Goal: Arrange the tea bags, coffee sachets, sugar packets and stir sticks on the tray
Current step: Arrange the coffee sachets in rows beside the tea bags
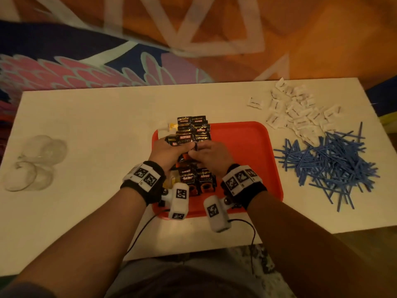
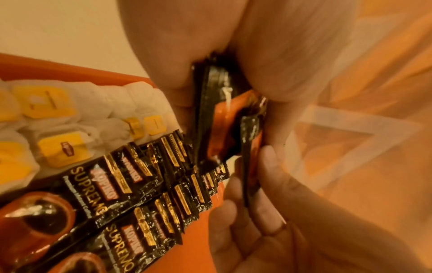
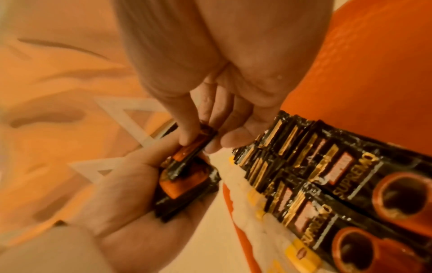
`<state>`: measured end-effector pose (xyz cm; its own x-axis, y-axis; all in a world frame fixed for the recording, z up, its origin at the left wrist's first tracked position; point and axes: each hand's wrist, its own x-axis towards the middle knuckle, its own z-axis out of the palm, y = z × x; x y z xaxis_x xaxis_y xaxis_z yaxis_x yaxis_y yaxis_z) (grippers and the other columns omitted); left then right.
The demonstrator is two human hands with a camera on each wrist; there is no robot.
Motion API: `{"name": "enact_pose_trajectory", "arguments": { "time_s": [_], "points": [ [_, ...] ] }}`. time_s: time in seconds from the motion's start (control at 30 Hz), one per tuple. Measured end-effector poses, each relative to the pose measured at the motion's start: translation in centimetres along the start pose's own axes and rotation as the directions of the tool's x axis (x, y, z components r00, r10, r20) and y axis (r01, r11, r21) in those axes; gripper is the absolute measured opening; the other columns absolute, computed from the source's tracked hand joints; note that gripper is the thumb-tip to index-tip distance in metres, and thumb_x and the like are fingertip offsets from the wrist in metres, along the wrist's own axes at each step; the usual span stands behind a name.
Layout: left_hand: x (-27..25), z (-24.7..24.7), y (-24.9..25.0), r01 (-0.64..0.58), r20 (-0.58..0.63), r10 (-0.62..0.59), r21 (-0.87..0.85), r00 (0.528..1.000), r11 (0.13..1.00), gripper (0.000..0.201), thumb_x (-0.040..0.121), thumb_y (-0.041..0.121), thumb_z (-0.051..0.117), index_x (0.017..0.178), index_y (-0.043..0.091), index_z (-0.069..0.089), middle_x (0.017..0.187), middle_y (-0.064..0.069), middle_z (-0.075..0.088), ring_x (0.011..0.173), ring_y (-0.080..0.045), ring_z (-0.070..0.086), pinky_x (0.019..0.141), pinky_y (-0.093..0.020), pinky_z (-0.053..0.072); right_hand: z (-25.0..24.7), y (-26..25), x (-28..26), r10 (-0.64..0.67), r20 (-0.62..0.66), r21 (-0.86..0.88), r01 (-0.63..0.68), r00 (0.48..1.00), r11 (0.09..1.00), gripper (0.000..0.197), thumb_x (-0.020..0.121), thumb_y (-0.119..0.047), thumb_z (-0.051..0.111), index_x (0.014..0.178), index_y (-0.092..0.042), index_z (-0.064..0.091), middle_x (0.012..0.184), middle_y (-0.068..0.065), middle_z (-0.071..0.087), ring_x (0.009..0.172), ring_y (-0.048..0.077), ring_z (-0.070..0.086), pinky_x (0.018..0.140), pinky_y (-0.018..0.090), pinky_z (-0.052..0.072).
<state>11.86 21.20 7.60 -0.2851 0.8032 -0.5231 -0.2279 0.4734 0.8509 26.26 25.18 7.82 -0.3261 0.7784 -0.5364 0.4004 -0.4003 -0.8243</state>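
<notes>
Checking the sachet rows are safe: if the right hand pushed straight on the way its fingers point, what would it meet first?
Probably the small stack of coffee sachets held in the left hand; the right hand already pinches the top one. Depth is unclear.

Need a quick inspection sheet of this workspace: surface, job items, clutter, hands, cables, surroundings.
Surface: white table carrying an orange tray.
Job items: coffee sachets in two overlapping rows on the tray; tea bags in rows beside them on the tray; sugar packets and blue stir sticks in loose piles on the table, off the tray.
Clutter: clear plastic cups lying at the table's left end.
Hands: left hand holds a small stack of sachets; right hand pinches one sachet from it.
Cables: black cable from the wrist cameras runs over the near table edge.
Surroundings: patterned fabric behind the table.
</notes>
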Motion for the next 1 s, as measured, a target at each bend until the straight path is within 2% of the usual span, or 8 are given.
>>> {"name": "enact_pose_trajectory", "arguments": {
  "time_s": [0.1,0.17,0.33,0.5,0.63,0.7,0.83,1.0],
  "points": [
    [-0.7,-0.1,0.5,0.021,-0.011,-0.022,-0.110,1.000,0.994,0.015,0.083,0.020,0.080,0.095,0.020,0.072,0.095,-0.005,0.077,0.096,-0.027,0.073,0.087,-0.049,0.058,-0.3,0.2,-1.0,-0.052,-0.006,-0.057,0.051,0.999,0.997,0.011,0.081,-0.018,0.078,0.087,-0.018,0.069,0.092,0.004,0.075,0.087,0.020,0.071,0.086,0.042,0.057],
    [-0.8,-0.3,0.6,0.050,-0.028,-0.055,-0.173,0.998,0.984,0.032,0.081,0.018,0.080,0.111,0.013,0.069,0.106,-0.014,0.075,0.101,-0.033,0.072,0.085,-0.053,0.058,-0.5,0.3,-1.9,-0.089,0.003,-0.139,0.088,0.996,0.986,0.010,0.081,-0.019,0.078,0.087,-0.020,0.070,0.089,-0.002,0.073,0.082,0.012,0.068,0.082,0.032,0.056],
    [-1.5,0.0,0.0,0.094,-0.023,-0.101,-0.191,0.995,0.977,0.022,0.088,0.004,0.069,0.109,0.010,0.068,0.094,-0.013,0.075,0.091,-0.033,0.073,0.064,-0.039,0.057,-0.9,0.6,-3.3,-0.157,0.032,-0.134,0.160,0.987,0.978,0.020,0.082,-0.014,0.077,0.101,-0.010,0.073,0.083,-0.006,0.068,0.071,0.000,0.060,0.054,0.006,0.045],
    [-2.7,-0.6,-0.8,0.133,-0.013,-0.140,-0.240,0.990,0.962,0.023,0.085,0.012,0.074,0.107,0.014,0.069,0.100,-0.014,0.075,0.099,-0.034,0.072,0.080,-0.048,0.058,-0.9,1.2,-4.1,-0.210,0.106,-0.097,0.221,0.972,0.971,0.010,0.082,-0.012,0.077,0.091,-0.012,0.075,0.083,-0.002,0.072,0.068,0.000,0.067,0.060,0.013,0.052],
    [-3.4,-1.4,-1.7,0.189,0.042,-0.185,-0.296,0.982,0.936,0.037,0.074,0.020,0.077,0.109,0.012,0.068,0.106,-0.019,0.073,0.098,-0.035,0.072,0.081,-0.049,0.057,-0.3,2.2,-4.1,-0.224,0.122,-0.082,0.235,0.967,0.969,0.016,0.080,-0.015,0.079,0.094,-0.008,0.076,0.092,0.006,0.075,0.080,0.013,0.070,0.067,0.017,0.055],
    [-3.4,-1.8,-2.4,0.161,-0.030,-0.171,-0.216,0.985,0.963,0.035,0.080,0.026,0.079,0.111,0.013,0.068,0.106,-0.016,0.074,0.099,-0.036,0.072,0.088,-0.056,0.056,-0.1,3.1,-3.9,-0.210,0.081,-0.138,0.220,0.974,0.966,0.021,0.079,-0.019,0.080,0.097,-0.009,0.076,0.093,0.003,0.075,0.083,0.013,0.070,0.067,0.015,0.053],
    [-3.5,-3.1,-3.7,0.106,-0.222,-0.122,-0.083,0.967,0.991,0.029,0.079,0.038,0.078,0.099,0.018,0.070,0.092,-0.008,0.075,0.088,-0.027,0.069,0.093,-0.055,0.054,0.0,5.8,-3.3,-0.123,0.016,-0.256,0.123,0.992,0.959,0.022,0.081,-0.022,0.078,0.100,-0.012,0.075,0.095,0.000,0.073,0.085,0.013,0.068,0.079,0.029,0.056],
    [-4.9,-4.3,-4.2,0.270,-0.081,-0.320,-0.370,0.944,0.889,0.009,0.095,0.012,0.059,0.103,0.011,0.059,0.080,-0.008,0.063,0.065,-0.022,0.060,0.063,-0.039,0.056,0.3,9.3,-3.2,0.007,-0.015,-0.412,-0.013,1.000,0.911,0.026,0.086,-0.021,0.073,0.111,-0.014,0.070,0.104,-0.006,0.066,0.089,0.006,0.058,0.069,0.013,0.041]
  ]
}}
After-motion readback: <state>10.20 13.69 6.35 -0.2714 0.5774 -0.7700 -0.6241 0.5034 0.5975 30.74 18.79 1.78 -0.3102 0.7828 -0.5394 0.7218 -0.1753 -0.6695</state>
